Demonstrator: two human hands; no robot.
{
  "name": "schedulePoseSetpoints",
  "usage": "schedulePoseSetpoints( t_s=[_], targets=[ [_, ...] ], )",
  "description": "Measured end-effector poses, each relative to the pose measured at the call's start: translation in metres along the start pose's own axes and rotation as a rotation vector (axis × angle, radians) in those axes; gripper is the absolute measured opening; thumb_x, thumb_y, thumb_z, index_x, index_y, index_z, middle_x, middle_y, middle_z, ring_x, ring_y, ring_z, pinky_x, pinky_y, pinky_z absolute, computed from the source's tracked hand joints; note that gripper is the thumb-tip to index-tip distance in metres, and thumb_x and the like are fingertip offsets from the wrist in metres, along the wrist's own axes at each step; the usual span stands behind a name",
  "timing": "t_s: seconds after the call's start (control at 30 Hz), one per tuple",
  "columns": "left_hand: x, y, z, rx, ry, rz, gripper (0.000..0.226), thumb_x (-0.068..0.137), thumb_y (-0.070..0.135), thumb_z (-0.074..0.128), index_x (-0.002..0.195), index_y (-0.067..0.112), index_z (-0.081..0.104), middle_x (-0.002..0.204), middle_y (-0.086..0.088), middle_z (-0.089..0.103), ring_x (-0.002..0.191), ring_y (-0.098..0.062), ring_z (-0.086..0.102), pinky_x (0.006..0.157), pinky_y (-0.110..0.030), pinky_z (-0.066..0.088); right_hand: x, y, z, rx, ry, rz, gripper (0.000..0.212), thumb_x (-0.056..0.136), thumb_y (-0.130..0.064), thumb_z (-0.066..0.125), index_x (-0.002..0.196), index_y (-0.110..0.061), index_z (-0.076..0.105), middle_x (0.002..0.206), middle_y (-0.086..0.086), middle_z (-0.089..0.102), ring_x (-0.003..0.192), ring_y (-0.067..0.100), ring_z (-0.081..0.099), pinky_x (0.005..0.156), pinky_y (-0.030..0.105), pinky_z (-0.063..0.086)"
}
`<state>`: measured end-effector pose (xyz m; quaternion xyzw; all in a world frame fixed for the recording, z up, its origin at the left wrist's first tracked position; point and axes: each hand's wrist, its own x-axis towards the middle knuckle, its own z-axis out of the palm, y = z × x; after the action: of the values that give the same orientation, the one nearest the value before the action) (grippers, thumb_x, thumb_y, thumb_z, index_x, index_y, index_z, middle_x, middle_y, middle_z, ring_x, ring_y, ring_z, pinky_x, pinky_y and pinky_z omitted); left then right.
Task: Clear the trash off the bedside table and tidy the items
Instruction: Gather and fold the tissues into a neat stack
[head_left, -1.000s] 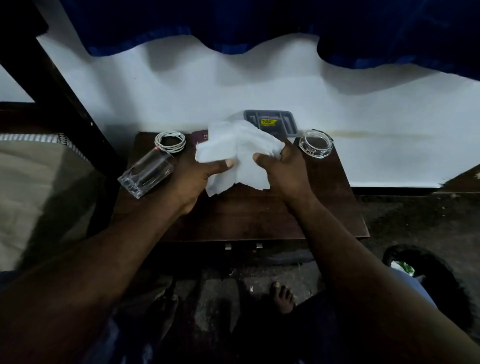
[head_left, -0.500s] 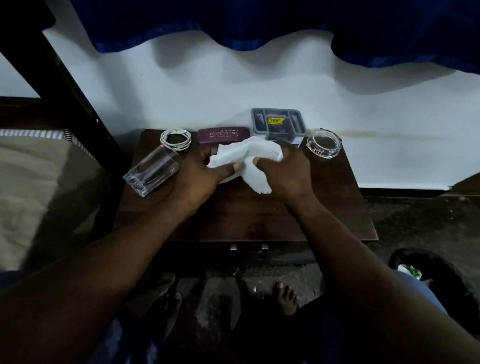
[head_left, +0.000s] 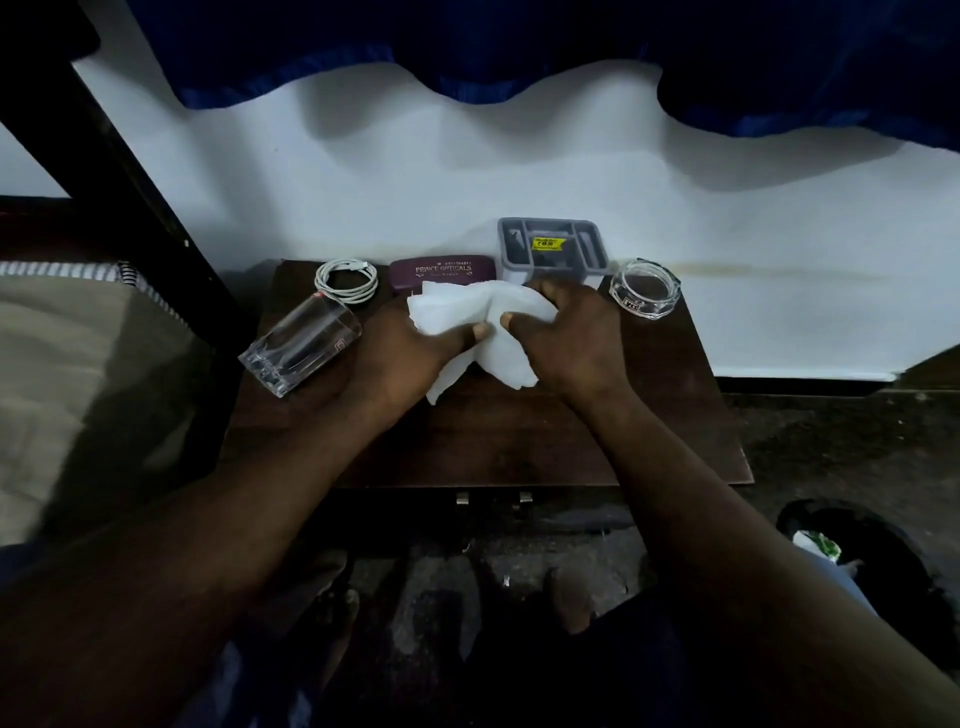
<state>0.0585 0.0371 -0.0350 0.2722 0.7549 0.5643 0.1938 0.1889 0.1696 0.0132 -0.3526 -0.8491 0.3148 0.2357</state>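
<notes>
Dim, bluish light; wide-angle bending at edges, foreground dark.

Dim room, cool low light; white wall (head_left: 467, 171) fills the bg, w/ a faint brownish streak (head_left: 753, 270) running across it at R; dark blue curtain (head_left: 467, 41) hangs along the top, its wavy hem throwing soft shadows on the wall; dark skirting (head_left: 805, 383) at the wall's foot, R side; floor (head_left: 831, 441) dark, rough & mottled; dark-brown wooden bedside table (head_left: 519, 447) stands against the wall, centre, w/ two small metal fittings (head_left: 493, 499) below its front edge; at L a black bed post (head_left: 104, 140) slants upward, near the table; beside it a bed w/ beige sheet (head_left: 67, 389) & striped edging (head_left: 78, 269), partly in shadow.
</notes>
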Motion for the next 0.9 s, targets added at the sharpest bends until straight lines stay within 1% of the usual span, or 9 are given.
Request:
schedulePoseSetpoints(
  t_s=[0.1, 0.2, 0.3, 0.47, 0.6, 0.67, 0.73, 0.83, 0.9],
  targets=[
    [0.003, 0.0, 0.002, 0.075, -0.094, -0.001, 0.057, 0.062, 0.06, 0.082, 0.106, 0.025, 0.073, 0.1, 0.011, 0.075, 0.101, -0.011, 0.072, 0.09, -0.034, 0.057, 0.002, 0.003, -0.005, 0.04, -0.089, 0.02, 0.021, 0.08, -0.03, 0.08, 0.099, -0.026, 0.073, 0.088, -0.016, 0.071, 0.082, -0.001, 0.064, 0.069, 0.005, 0.042],
    [0.003, -0.013, 0.003, 0.112, -0.111, -0.105, 0.037, 0.069, 0.042, 0.089, 0.095, 0.034, 0.063, 0.088, 0.017, 0.067, 0.086, -0.007, 0.066, 0.077, -0.026, 0.053, 0.001, 0.011, -0.003, 0.032, -0.174, 0.085, 0.033, 0.079, -0.027, 0.084, 0.11, -0.023, 0.074, 0.105, -0.01, 0.075, 0.096, 0.005, 0.067, 0.081, 0.018, 0.049],
    [0.001, -0.015, 0.004, 0.131, -0.089, -0.127, 0.028, 0.074, 0.038, 0.088, 0.083, 0.038, 0.062, 0.084, 0.018, 0.068, 0.074, 0.004, 0.062, 0.065, -0.016, 0.046, 0.0, 0.013, 0.001, 0.002, -0.182, 0.099, 0.037, 0.079, -0.027, 0.083, 0.115, -0.023, 0.074, 0.109, -0.006, 0.074, 0.099, 0.009, 0.066, 0.08, 0.019, 0.044],
    [-0.005, 0.0, 0.006, 0.004, -0.079, -0.072, 0.053, 0.065, 0.05, 0.09, 0.113, 0.035, 0.073, 0.105, 0.021, 0.076, 0.094, 0.008, 0.07, 0.076, -0.013, 0.054, 0.002, 0.008, 0.003, -0.007, -0.113, 0.053, 0.022, 0.081, -0.027, 0.078, 0.102, -0.022, 0.076, 0.093, -0.002, 0.074, 0.089, 0.013, 0.066, 0.074, 0.022, 0.041],
    [-0.003, 0.002, 0.012, -0.029, -0.084, -0.113, 0.044, 0.073, 0.04, 0.091, 0.112, 0.03, 0.073, 0.106, 0.017, 0.076, 0.098, 0.002, 0.07, 0.082, -0.018, 0.055, 0.006, 0.008, 0.003, -0.038, -0.133, 0.014, 0.016, 0.081, -0.029, 0.078, 0.096, -0.024, 0.074, 0.084, -0.009, 0.067, 0.082, 0.01, 0.061, 0.063, 0.017, 0.037],
    [-0.002, 0.004, 0.012, 0.0, -0.05, -0.137, 0.033, 0.075, 0.038, 0.09, 0.103, 0.029, 0.074, 0.095, 0.018, 0.074, 0.091, 0.005, 0.07, 0.075, -0.015, 0.053, 0.008, 0.009, 0.001, -0.032, -0.119, 0.028, 0.02, 0.081, -0.029, 0.08, 0.1, -0.023, 0.075, 0.087, -0.009, 0.068, 0.083, 0.008, 0.062, 0.066, 0.018, 0.039],
    [0.001, 0.01, 0.01, -0.147, -0.063, -0.161, 0.028, 0.076, 0.028, 0.09, 0.1, 0.025, 0.076, 0.094, 0.014, 0.078, 0.09, -0.001, 0.074, 0.077, -0.018, 0.057, 0.012, 0.008, -0.004, 0.112, -0.084, 0.125, 0.027, 0.08, -0.027, 0.083, 0.104, -0.018, 0.075, 0.094, -0.008, 0.072, 0.088, 0.011, 0.067, 0.075, 0.024, 0.05],
    [0.004, 0.022, 0.002, -0.513, -0.177, -0.287, 0.035, 0.08, 0.013, 0.086, 0.114, 0.011, 0.076, 0.111, -0.006, 0.079, 0.103, -0.024, 0.076, 0.09, -0.046, 0.061, 0.017, 0.008, -0.015, 0.724, -0.136, 0.388, 0.037, 0.085, -0.019, 0.08, 0.118, -0.007, 0.072, 0.109, 0.008, 0.078, 0.101, 0.026, 0.075, 0.088, 0.041, 0.059],
    [0.008, 0.027, -0.001, -0.632, -0.257, -0.383, 0.045, 0.083, 0.013, 0.082, 0.126, 0.006, 0.07, 0.123, -0.015, 0.074, 0.114, -0.033, 0.071, 0.097, -0.055, 0.056, 0.018, 0.01, -0.019, 0.979, -0.251, 0.561, 0.036, 0.092, -0.027, 0.073, 0.123, -0.008, 0.07, 0.114, 0.009, 0.078, 0.105, 0.028, 0.074, 0.089, 0.044, 0.059]
  ],
)
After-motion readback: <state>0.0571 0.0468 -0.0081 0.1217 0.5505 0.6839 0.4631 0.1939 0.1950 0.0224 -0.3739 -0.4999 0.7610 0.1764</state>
